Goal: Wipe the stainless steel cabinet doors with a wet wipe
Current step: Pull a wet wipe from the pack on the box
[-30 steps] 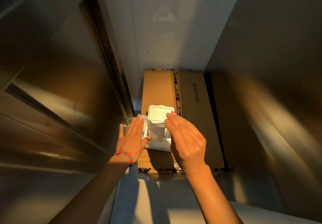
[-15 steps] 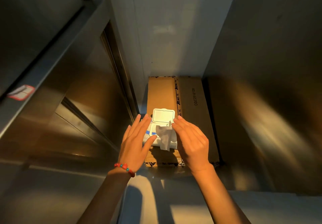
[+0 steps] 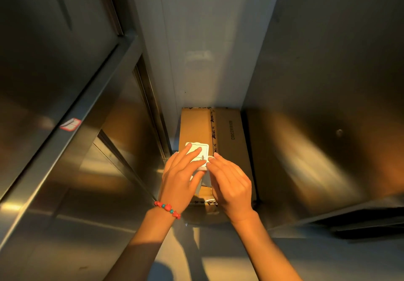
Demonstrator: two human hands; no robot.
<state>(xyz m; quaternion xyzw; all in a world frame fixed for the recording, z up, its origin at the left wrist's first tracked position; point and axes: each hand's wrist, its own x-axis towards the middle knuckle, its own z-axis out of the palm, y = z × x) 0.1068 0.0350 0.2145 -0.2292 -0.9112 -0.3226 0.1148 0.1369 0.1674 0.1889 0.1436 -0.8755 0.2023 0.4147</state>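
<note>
Left hand (image 3: 182, 174) lies straight-fingered across the wet-wipe pack's lid (image 3: 197, 150) on the cardboard box (image 3: 227, 132); right hand's (image 3: 231, 182) finger state indeterminate.

Hands closing over the wipe pack

The left hand (image 3: 182, 175) is now reaching across the lid (image 3: 200, 149), fingers lying flat on it, while the right hand (image 3: 231, 184) is drawing in close, hiding the wipe that was showing earlier.

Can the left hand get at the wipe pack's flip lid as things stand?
Probably yes: the left hand already lies with its straight fingers across the flip lid of the wipe pack, and the right hand beside it leaves the lid free.
</note>
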